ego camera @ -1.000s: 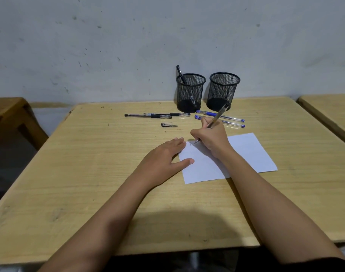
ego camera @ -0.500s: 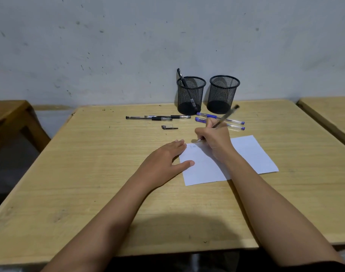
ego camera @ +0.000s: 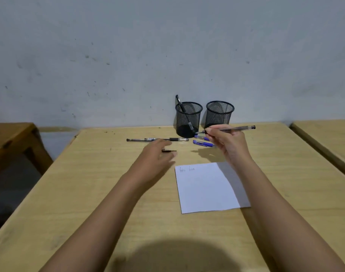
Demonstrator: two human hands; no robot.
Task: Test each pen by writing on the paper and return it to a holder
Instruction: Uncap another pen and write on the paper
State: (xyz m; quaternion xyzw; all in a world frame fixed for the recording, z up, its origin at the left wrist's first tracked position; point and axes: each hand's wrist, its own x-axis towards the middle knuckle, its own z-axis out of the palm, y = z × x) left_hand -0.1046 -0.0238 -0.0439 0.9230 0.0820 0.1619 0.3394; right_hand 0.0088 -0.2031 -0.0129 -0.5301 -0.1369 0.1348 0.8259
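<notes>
A clear-barrelled pen with a black end plug (ego camera: pixel 229 129) is pinched between the thumb and fingers of the right hand (ego camera: pixel 229 143) and held level above the table, tip pointing left toward the small black pen cap (ego camera: pixel 168 150), presumably so that it can be capped before being put away. The left hand (ego camera: pixel 155 157), blurred, with fingers loosely spread and nothing held, is stretched toward that cap. The white sheet of paper (ego camera: pixel 209 188), bearing two small scribbles at its top left corner, lies uncovered near the front. Two black wire-mesh holders stand at the back edge: the left holder (ego camera: pixel 188 119) contains one leaning black pen (ego camera: pixel 182 108), the right holder (ego camera: pixel 219 113) appears empty. Two black pens (ego camera: pixel 158 139) and two blue-capped pens (ego camera: pixel 203 141) lie untested in front of them. The pale wooden table (ego camera: pixel 89 193) is set against a scuffed grey wall (ego camera: pixel 167 46), with other tables on either side.
</notes>
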